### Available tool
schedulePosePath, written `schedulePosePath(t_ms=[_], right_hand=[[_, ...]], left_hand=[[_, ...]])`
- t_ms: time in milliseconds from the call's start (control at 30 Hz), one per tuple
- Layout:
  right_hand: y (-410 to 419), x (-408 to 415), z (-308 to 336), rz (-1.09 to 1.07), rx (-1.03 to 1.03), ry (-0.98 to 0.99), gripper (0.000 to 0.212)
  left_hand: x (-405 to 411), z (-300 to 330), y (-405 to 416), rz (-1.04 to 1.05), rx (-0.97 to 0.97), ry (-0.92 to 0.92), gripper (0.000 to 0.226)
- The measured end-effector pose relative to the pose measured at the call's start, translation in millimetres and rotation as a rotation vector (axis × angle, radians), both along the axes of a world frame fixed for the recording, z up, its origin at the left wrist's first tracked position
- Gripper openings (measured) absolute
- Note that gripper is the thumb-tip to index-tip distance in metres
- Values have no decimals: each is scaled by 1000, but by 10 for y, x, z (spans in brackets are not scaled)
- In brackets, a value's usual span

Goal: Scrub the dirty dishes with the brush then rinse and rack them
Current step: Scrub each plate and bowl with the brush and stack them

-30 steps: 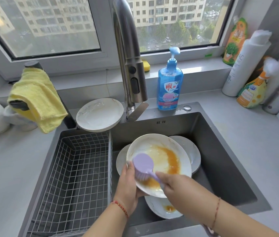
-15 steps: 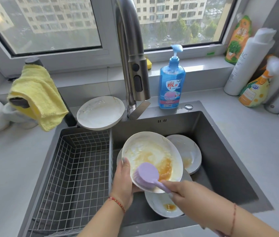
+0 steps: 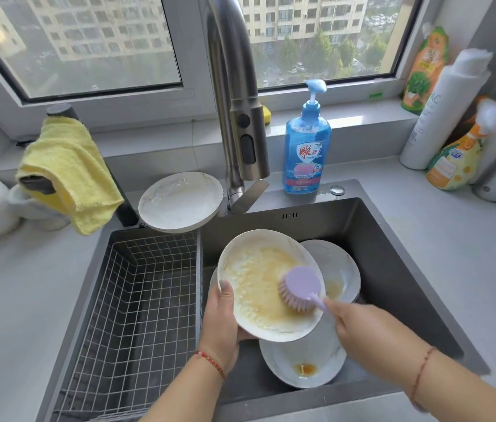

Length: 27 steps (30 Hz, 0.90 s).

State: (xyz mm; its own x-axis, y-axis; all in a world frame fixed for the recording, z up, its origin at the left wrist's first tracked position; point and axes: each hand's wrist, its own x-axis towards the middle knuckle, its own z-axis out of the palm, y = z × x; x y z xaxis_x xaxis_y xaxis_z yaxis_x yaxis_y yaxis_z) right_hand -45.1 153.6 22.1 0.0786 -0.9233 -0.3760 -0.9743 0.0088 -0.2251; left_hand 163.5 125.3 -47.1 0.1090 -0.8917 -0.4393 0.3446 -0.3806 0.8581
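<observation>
Left hand: the left hand (image 3: 220,324) gripped the held plate (image 3: 258,287) by its 9 o'clock rim, thumb on the face, fingers hidden beneath.
Right hand: the right hand (image 3: 371,333) was closed around the brush handle; the handle's end was covered by the fingers.
Brush: the purple brush (image 3: 300,287) pressed bristles-down on the held plate's 3 o'clock side, amid smeared orange-brown residue and suds.
Plates below: a stained plate (image 3: 304,360) lay at 6 o'clock in the sink (image 3: 392,269), another plate (image 3: 336,269) at 3 o'clock, both partly covered by the held plate.
Rack: the wire basket (image 3: 137,315) sat at 9 o'clock of the held plate.
Around: a white plate (image 3: 179,201) rested on the sink's rim at 11 o'clock; the faucet (image 3: 237,117) rose at 12 o'clock, its top cut off; the blue soap bottle (image 3: 307,147) stood at 1 o'clock; the yellow cloth (image 3: 70,172) hung at 10 o'clock.
Hard to make out: bottles at the far right edge were blurred and cropped.
</observation>
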Motion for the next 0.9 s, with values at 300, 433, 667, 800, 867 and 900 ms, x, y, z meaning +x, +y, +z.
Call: schedulePosePath(t_ms=[300,433,667,800,867,900], right_hand=[[176,246,221,-64,305,-508,44],[131,11,138,-34,108,-173,50],[177,148,210,24,233,-360,50],[31,409,130,50,135,-455,47],[-166,396,18,28,-8,-393,50],[-253,351,-37,14,-90,-343,51]], left_hand=[[-60,-111,6,55,-11,-52,62],[27,-96,-34,56,-56,-65,47],[-55,-24,-15,32,-30,-15,46],[-157,31,70,-38,8,46,53],[-193,58,110,-95,15,83,55],[-202,75,119,-102,15,87,54]])
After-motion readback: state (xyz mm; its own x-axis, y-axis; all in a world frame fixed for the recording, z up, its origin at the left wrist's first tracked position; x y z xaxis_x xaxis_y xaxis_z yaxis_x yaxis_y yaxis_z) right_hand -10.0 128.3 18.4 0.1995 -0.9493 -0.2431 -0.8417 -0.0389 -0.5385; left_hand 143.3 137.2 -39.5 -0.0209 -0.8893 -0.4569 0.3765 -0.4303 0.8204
